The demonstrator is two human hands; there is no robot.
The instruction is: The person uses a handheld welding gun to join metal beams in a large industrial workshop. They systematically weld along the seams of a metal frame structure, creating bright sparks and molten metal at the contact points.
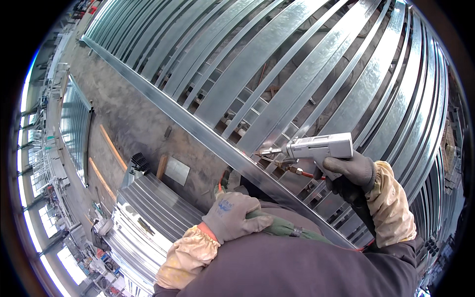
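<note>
My right hand (350, 173), in a grey glove, is closed round the grip of a white and grey welding gun (321, 147). The gun's thin nozzle (269, 151) points left, just over the steel frame rail (217, 141) where a crosswise flat bar meets it. Whether the tip touches the metal I cannot tell. A brass fitting with a red hose (307, 173) sits under the gun body. In front of my body, my gloved left hand (232, 216) is wrapped round a green-sleeved cable (292, 230). Pale cuffs cover both wrists.
Many shiny metal slats (237, 81) run from the rail to the far right, with gaps between them. Stacked metal profiles (148, 213) stand at lower left. Beyond lie a small metal plate (177, 171), wooden strips (113, 147) and another slatted panel (75, 128) on the floor.
</note>
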